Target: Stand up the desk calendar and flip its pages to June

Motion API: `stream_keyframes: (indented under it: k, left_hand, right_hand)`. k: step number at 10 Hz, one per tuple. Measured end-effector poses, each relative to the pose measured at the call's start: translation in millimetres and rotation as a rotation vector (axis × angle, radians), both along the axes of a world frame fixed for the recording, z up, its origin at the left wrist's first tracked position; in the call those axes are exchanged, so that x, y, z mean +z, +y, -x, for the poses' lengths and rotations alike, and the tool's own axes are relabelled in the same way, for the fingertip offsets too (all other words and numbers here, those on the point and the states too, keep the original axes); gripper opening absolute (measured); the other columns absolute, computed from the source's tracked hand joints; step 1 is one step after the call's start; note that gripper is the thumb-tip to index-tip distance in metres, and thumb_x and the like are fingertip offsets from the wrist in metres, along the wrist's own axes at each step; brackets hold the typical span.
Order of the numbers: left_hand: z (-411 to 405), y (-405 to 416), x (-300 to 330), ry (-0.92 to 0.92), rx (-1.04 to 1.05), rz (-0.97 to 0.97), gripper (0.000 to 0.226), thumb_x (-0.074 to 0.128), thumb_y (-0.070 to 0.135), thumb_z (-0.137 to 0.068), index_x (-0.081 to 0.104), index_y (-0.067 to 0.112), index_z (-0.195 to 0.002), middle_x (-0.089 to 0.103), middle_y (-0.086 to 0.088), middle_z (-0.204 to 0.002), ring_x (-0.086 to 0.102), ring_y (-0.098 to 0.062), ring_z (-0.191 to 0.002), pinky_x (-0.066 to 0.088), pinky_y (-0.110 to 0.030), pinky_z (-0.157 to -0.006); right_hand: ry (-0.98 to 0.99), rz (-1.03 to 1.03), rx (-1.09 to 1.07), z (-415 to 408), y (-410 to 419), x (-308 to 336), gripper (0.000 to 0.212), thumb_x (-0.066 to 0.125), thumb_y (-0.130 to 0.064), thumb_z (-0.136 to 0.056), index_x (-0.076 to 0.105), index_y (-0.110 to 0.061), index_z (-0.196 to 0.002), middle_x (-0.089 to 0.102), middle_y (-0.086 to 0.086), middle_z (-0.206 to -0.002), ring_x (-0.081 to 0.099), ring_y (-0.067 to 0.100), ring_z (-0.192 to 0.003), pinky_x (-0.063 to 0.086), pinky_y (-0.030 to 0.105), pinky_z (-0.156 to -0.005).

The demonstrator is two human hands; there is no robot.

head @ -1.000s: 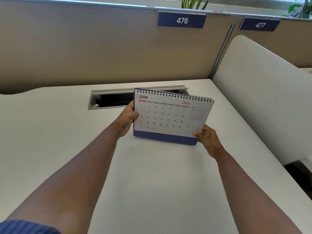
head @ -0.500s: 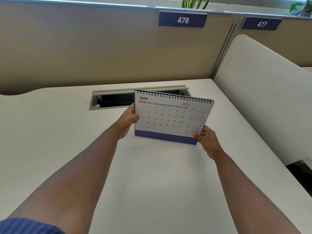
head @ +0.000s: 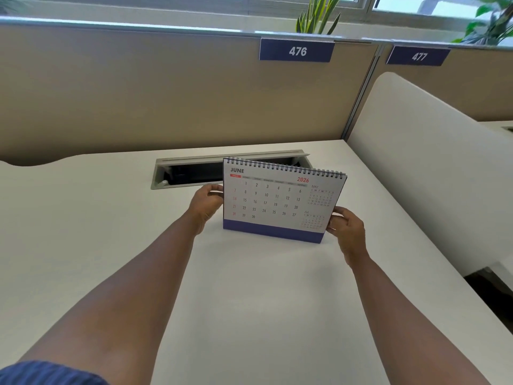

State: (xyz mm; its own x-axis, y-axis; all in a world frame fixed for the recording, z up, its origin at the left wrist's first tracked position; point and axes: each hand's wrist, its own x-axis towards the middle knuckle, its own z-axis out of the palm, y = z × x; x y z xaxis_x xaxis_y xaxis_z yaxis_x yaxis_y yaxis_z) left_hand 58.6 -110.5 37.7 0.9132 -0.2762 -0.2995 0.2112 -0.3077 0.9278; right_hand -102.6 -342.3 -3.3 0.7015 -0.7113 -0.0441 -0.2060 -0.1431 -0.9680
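Observation:
The spiral-bound desk calendar point(head: 274, 201) stands upright on its dark blue base on the white desk point(head: 249, 301), with the JUNE 2026 page facing me. My left hand point(head: 206, 202) holds its left edge, the fingers curled behind it. At the lower right corner my right hand point(head: 347, 227) grips the right edge, with the thumb on the front of the page. The calendar's back side is hidden.
An open grey cable tray slot point(head: 191, 173) is set into the desk just behind the calendar. A beige partition point(head: 166, 93) with a "476" sign point(head: 297, 51) closes the back. A white curved divider point(head: 430, 162) bounds the right side.
The calendar stays upright between both hands, shifted only slightly. My view has tilted upward, so the windows and plants above the partition now show.

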Motion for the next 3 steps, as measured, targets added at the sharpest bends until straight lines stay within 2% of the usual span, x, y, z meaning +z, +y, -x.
stream_keyframes:
  k: [1,2,3]
  left_hand:
    - [2.9,1.5,10.6,-0.026,-0.013,-0.005,0.033,0.045,-0.001,-0.088,0.050,0.006,-0.121,0.058,-0.017,-0.125,0.052,-0.030,-0.118,0.040,-0.034,-0.083]
    - [5.2,1.0,21.4,-0.024,-0.056,-0.027,0.048,0.040,-0.005,-0.085,0.043,0.007,-0.131,0.053,-0.014,-0.130,0.047,-0.030,-0.124,0.038,-0.034,-0.085]
    - [11.8,0.8,33.2,-0.046,-0.038,-0.099,0.061,0.039,-0.005,-0.084,0.031,0.009,-0.142,0.040,-0.015,-0.144,0.038,-0.031,-0.131,0.038,-0.037,-0.096]
  right_hand:
    - [-0.044,0.035,-0.049,1.6,5.2,12.6,0.025,0.043,-0.005,-0.084,0.063,-0.016,-0.093,0.069,0.010,-0.091,0.065,0.030,-0.088,0.055,0.043,-0.083]
    - [-0.054,0.067,-0.099,3.3,7.0,23.6,0.024,0.045,-0.008,-0.085,0.066,-0.014,-0.095,0.071,0.011,-0.097,0.065,0.028,-0.091,0.054,0.043,-0.086]
    - [-0.052,0.138,-0.214,4.2,15.0,36.6,0.030,0.047,-0.009,-0.085,0.064,-0.007,-0.110,0.069,0.013,-0.111,0.062,0.028,-0.104,0.046,0.037,-0.098]
